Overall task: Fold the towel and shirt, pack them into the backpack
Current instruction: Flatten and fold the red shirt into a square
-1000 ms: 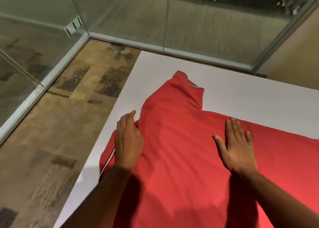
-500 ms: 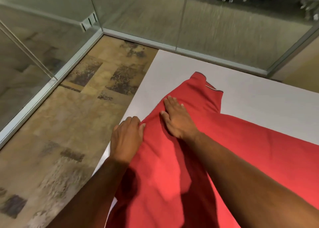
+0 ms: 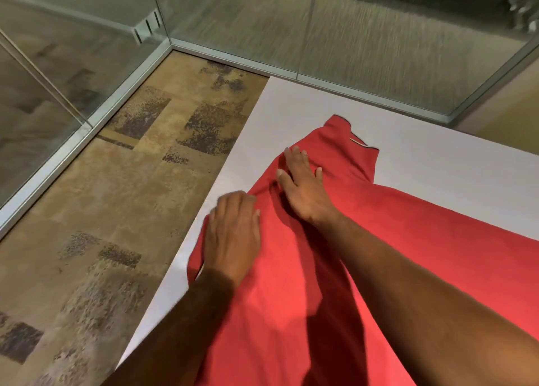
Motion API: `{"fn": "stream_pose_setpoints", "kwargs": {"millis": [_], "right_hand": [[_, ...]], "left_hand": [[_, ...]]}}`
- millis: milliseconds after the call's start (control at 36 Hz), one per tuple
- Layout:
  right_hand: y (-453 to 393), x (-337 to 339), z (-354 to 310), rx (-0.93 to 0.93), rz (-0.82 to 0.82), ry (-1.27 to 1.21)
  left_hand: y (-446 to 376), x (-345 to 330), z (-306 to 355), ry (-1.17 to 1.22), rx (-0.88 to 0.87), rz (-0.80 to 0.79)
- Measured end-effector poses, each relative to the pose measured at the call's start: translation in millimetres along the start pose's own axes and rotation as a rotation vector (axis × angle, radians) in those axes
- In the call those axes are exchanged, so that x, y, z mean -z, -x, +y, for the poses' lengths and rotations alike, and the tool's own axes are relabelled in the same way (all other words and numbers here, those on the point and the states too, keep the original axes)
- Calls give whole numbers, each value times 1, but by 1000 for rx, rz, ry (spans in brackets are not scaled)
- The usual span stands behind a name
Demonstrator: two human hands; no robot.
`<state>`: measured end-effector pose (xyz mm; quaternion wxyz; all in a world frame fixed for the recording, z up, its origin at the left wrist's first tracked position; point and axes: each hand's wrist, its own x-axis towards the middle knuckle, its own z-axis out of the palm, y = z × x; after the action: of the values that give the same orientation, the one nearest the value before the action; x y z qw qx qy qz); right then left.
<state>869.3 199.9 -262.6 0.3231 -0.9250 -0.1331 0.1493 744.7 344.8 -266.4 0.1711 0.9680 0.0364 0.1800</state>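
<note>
Shirt (image 3: 335,269) lay spread on the bench (image 3: 423,166), reaching its left edge. Right hand (image 3: 303,184) pressed flat on the sleeve, fingers straight and slightly spread. Left hand (image 3: 233,234) rested just beside it at the shirt's left edge, its fingers bent downward, blurred.

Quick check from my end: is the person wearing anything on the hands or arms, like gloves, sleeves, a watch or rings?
Nothing that shows. The left hand and right hand are bare, with no gloves and no rings visible on the fingers. Both wrists and forearms are uncovered as far as the frame reaches: no sleeve cuffs, watch or bands.
</note>
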Motion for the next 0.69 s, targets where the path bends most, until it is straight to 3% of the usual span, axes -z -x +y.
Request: {"fn": "stream_pose_setpoints", "kwargs": {"millis": [111, 222, 333, 417, 500, 694], "right_hand": [[40, -2, 5, 141, 210, 144], [87, -21, 21, 142, 332, 328], [104, -24, 44, -48, 239, 382], [104, -16, 53, -11, 151, 334], [103, -5, 56, 46, 175, 352], [99, 20, 96, -122, 187, 401]], "left_hand": [[12, -15, 19, 93, -97, -121], [4, -23, 13, -30, -29, -280], [-11, -19, 19, -132, 62, -302], [-19, -27, 33, -86, -27, -251], [-24, -41, 39, -91, -111, -317], [-31, -54, 25, -168, -2, -408]]}}
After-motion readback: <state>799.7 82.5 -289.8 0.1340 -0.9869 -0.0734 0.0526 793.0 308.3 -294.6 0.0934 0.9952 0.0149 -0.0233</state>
